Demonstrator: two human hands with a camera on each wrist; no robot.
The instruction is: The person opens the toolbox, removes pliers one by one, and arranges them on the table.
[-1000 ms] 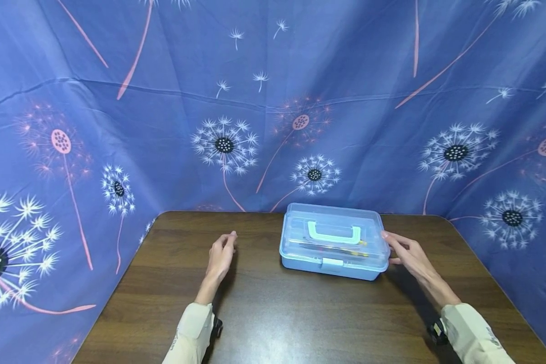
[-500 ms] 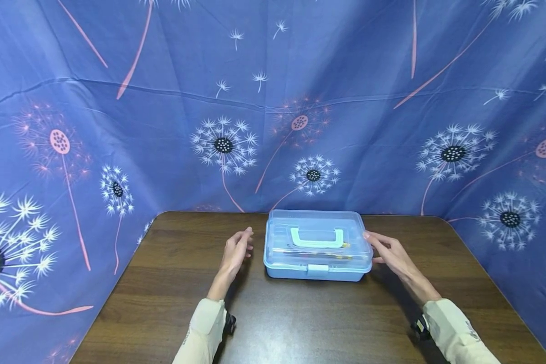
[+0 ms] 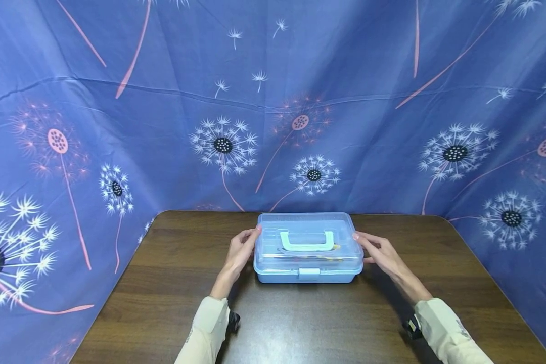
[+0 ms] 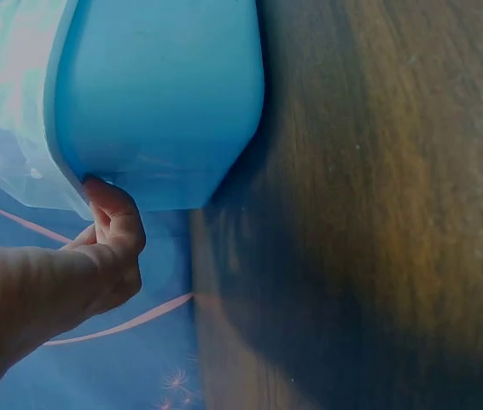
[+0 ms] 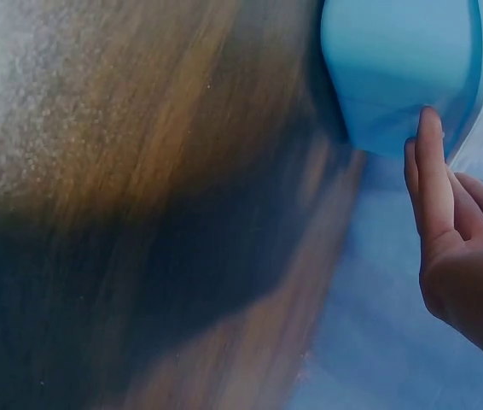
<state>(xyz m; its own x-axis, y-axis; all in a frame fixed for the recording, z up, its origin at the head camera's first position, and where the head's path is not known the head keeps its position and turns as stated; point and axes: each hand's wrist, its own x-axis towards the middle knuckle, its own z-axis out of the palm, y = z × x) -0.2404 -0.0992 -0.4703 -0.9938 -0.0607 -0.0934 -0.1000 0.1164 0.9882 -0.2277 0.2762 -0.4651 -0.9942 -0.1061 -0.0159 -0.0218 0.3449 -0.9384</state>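
Note:
A light blue plastic storage box with a clear lid rests on the table. Its carry handle lies on top, and the front latch is down. My left hand grips the box's left end: the thumb is at the lid's edge, and a bent finger sits under the rim. At the opposite end is my right hand, its thumb at the lid's edge. A straight index finger touches the blue side below the rim. Long thin items with yellow parts show through the lid.
The brown wooden table ends at a blue cloth backdrop with dandelion prints, which also hangs along both sides. The box stands close to the table's back edge.
The box has slid left and slightly toward me and turned square to the table, with the right hand following at its end. My left hand has moved right to meet it.

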